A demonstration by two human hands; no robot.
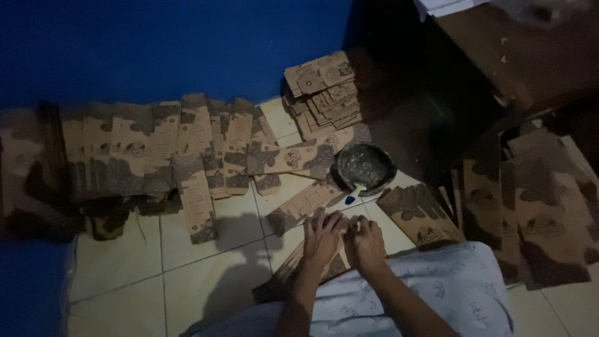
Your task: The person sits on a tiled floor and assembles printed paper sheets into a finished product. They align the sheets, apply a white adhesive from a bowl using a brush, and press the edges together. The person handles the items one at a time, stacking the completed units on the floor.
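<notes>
In dim light, my left hand and my right hand lie close together, pressing on a flat brown printed cardboard piece that rests on the tiled floor in front of my knees. Both hands' fingers are bent over its upper edge. Just beyond my hands stands a dark round bowl of paste with a small brush, blue at its handle end, leaning out of it. Another flat cardboard piece lies between the bowl and my left hand.
Many flat cardboard pieces lie in a row along the blue wall at left. A stack of them sits behind the bowl. More pieces spread at right. A brown box stands at the top right. My lap is covered by pale patterned cloth.
</notes>
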